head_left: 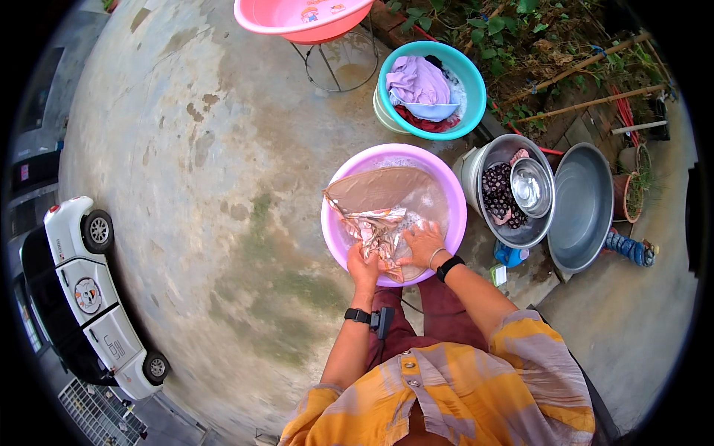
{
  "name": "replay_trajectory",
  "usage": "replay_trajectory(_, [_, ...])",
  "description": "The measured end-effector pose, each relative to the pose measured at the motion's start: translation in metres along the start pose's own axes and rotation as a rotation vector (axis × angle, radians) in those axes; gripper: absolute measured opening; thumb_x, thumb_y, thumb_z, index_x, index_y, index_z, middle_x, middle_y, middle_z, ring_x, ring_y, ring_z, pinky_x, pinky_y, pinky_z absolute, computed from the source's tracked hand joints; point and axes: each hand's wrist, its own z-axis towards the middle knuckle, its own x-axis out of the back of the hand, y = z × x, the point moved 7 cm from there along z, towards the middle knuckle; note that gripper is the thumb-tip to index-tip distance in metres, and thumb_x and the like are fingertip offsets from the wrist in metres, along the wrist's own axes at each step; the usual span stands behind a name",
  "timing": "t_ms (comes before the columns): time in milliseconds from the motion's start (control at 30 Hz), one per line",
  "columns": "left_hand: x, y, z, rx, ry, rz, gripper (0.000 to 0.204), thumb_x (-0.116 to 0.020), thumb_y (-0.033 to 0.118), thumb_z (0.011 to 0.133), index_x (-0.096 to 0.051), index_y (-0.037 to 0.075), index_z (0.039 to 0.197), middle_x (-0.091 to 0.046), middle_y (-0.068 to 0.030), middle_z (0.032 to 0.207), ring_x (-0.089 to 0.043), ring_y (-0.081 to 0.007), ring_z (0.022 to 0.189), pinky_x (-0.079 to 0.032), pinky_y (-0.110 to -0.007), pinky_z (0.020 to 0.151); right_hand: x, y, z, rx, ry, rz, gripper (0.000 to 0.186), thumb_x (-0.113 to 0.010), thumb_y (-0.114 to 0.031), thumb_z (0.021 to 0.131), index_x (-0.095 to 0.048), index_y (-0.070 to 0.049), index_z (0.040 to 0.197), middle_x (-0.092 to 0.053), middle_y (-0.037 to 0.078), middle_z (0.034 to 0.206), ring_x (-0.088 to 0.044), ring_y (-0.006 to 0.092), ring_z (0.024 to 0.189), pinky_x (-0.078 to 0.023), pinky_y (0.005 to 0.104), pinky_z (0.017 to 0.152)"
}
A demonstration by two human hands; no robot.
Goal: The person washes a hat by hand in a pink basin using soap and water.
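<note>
My yellow plaid shirt (pixel 461 386) fills the near edge, and from it both my forearms reach forward into the purple plastic basin (pixel 454 195) on the concrete yard floor (pixel 208 186). My left hand (pixel 363 266) is curled shut around a bunch of the wet patterned cloth (pixel 374 227) at the basin's near rim. My right hand (pixel 422 244), just beside it, lies spread with the palm down, pressing the same cloth into the soapy water. The far part of the cloth, plain brown, lies draped across the basin's left half.

To scrub this well, I judge the left fist should anchor the bunch while the right palm rubs the fabric against it, low over the water so suds stay in the basin. I should work along the cloth bit by bit rather than kneading one spot.

To the right stands a metal tub (pixel 476 178) with dark clothes and a steel bowl (pixel 529 187); beyond it leans a large grey basin (pixel 587 208). Farther off sits a teal basin (pixel 468 82) of laundry, and a pink basin (pixel 297 18) on a wire stand.
</note>
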Motion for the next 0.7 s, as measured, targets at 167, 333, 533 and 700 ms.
replay_trajectory(167, [0.008, -0.031, -0.010, 0.324, 0.135, -0.388, 0.016, -0.063, 0.009, 0.076, -0.054, 0.000, 0.086, -0.053, -0.0014, 0.068, -0.047, -0.0104, 0.059, -0.042, -0.025, 0.054, -0.003, -0.009, -0.006, 0.037, -0.071, 0.137, 0.064, -0.064, -0.038, 0.067, -0.043, -0.011, 0.121, -0.045, 0.016, 0.121, -0.037, 0.0321, 0.118, -0.025, 0.0479, 0.096])
replay_trajectory(333, [0.004, 0.020, 0.002, 0.320, -0.027, -0.725, 0.011, -0.058, 0.011, 0.081, -0.056, 0.001, 0.086, -0.055, -0.0019, 0.074, -0.049, -0.0091, 0.064, -0.042, -0.023, 0.057, 0.041, -0.043, -0.007, 0.356, 0.170, 1.164, 0.060, -0.062, -0.013, 0.061, -0.044, -0.006, 0.117, -0.047, 0.020, 0.117, -0.047, 0.0323, 0.108, -0.039, 0.0365, 0.088])
replay_trajectory(533, [0.013, 0.014, -0.012, 0.172, 0.116, -0.466, 0.012, -0.060, 0.009, 0.080, -0.060, 0.000, 0.088, -0.058, -0.0018, 0.079, -0.053, -0.0103, 0.074, -0.042, -0.023, 0.067, 0.005, -0.025, 0.025, 0.225, 0.213, 1.071, 0.046, -0.065, -0.004, 0.060, -0.051, -0.002, 0.103, -0.060, 0.012, 0.076, -0.059, 0.0256, 0.073, -0.048, 0.0320, 0.066])
replay_trajectory(700, [0.014, -0.037, -0.023, 0.553, 0.281, -0.721, 0.024, -0.059, 0.006, 0.081, -0.051, 0.001, 0.103, -0.055, -0.0036, 0.084, -0.051, -0.0082, 0.073, -0.043, -0.021, 0.063, 0.001, 0.006, 0.035, -0.088, 0.535, 1.063, 0.043, -0.055, 0.005, 0.064, -0.048, -0.003, 0.105, -0.054, 0.014, 0.088, -0.055, 0.0260, 0.081, -0.046, 0.0315, 0.066])
